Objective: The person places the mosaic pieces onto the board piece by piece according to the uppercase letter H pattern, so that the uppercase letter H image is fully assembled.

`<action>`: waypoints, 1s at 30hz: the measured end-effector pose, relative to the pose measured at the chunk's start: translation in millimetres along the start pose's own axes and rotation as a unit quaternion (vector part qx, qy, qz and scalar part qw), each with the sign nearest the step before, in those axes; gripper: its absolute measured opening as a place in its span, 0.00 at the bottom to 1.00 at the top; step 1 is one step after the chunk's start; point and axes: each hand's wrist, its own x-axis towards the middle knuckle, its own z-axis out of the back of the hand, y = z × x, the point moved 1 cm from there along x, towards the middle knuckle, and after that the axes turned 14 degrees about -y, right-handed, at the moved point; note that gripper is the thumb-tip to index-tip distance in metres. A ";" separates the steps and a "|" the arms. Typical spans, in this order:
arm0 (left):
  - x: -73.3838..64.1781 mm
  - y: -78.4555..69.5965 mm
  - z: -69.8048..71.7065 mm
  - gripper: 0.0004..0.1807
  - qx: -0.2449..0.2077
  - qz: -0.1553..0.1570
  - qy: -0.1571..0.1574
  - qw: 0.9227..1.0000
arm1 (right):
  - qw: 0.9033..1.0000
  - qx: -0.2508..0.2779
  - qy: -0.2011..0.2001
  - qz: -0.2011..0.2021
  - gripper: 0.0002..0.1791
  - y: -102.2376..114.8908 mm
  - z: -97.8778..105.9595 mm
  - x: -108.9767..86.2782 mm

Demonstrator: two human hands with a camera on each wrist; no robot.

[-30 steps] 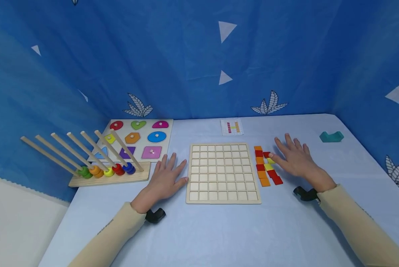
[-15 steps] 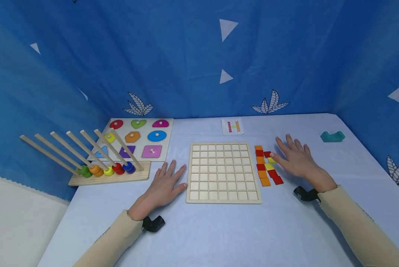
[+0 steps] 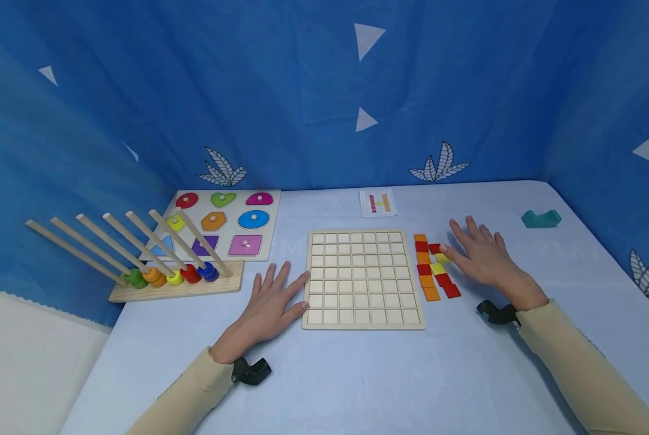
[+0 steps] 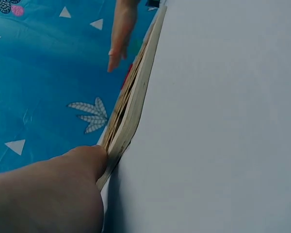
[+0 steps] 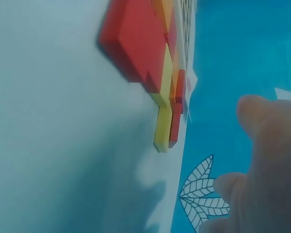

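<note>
A square wooden grid board (image 3: 362,279) lies flat on the white table with bare cells. My left hand (image 3: 267,311) is spread palm down along its left side, thumb and index fingertips at the rim. In the left wrist view the thumb (image 4: 89,162) meets the edge of the board (image 4: 133,107). Small red, orange and yellow square tiles (image 3: 426,281) lie in rough columns right of the board. Beside them my right hand (image 3: 484,260) is spread, holding nothing, its thumb tip close by a yellow tile. Red tiles (image 5: 136,39) show large in the right wrist view.
A pattern card (image 3: 378,203) lies behind the board. At the left stand a wooden peg rack (image 3: 185,288) with coloured rings and, behind it, a knobbed shape puzzle (image 3: 230,211). A teal block (image 3: 541,219) sits at the back right. Blue cloth (image 3: 302,90) encloses the table.
My left hand has drawn back toward me, then shifted slightly right, bringing its index fingertip to the board's rim. The right hand has stayed nearly still beside the tiles.
</note>
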 end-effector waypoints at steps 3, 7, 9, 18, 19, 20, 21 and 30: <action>-0.5 0.3 -1.2 0.34 0.004 -0.002 -0.004 1.000 | 1.000 -0.002 -0.001 -0.001 0.50 -0.5 -0.1 -0.6; -0.8 0.0 -1.1 0.33 0.005 -0.004 -0.007 1.000 | 1.000 -0.003 0.003 -0.006 0.50 -1.0 0.9 -3.1; -0.9 -0.1 -1.0 0.33 0.005 -0.003 -0.007 1.000 | 1.000 -0.003 0.004 -0.008 0.50 -1.1 1.9 -3.8; -0.7 -0.9 -1.4 0.33 0.006 0.002 -0.012 1.000 | 1.000 0.002 0.009 -0.010 0.50 -0.8 6.0 -4.6; -0.5 -0.8 -1.8 0.33 0.006 0.001 -0.012 1.000 | 1.000 0.003 0.010 -0.009 0.50 -1.0 6.3 -4.9; -0.4 -0.7 -2.2 0.33 0.007 0.002 -0.011 1.000 | 1.000 0.004 0.010 -0.008 0.50 -1.3 6.6 -5.2; -0.3 -0.6 -2.5 0.33 0.007 0.002 -0.011 1.000 | 1.000 0.005 0.011 -0.006 0.50 -1.0 7.0 -5.9; -0.4 -0.6 -2.0 0.34 0.008 0.003 -0.015 1.000 | 1.000 0.001 -0.008 0.023 0.49 -0.8 5.8 -7.8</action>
